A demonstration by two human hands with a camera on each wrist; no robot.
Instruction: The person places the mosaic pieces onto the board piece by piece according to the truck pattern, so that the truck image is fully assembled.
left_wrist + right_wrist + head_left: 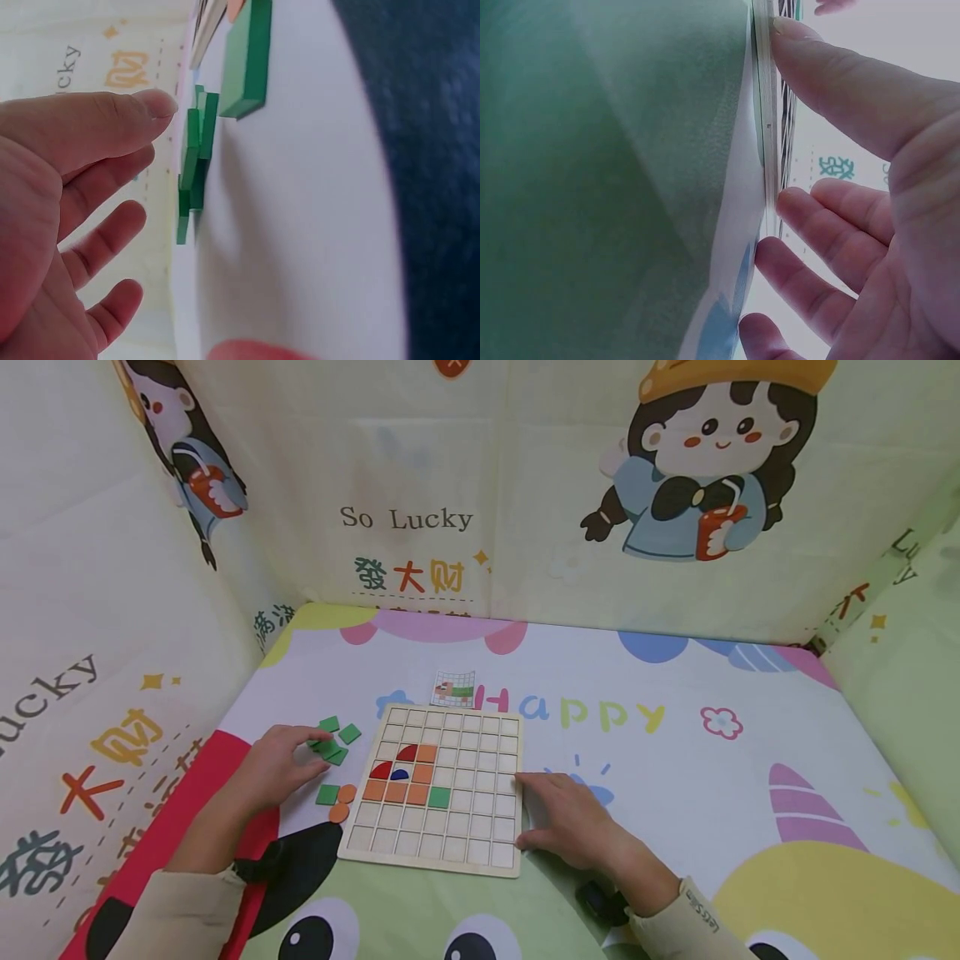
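Board: pale wood, patterned with a square grid. On it I see red pieces, orange squares, one blue half-disc, one green square. Loose tiles green, loose discs orange. Small card gridded, partly green. My sleeves beige. Tablecloth white, with multicoloured cartoon print.

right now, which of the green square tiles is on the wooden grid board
The green square tile immediately right of the row of three orange square tiles; the other green tiles lie off the wooden grid board, to its left.
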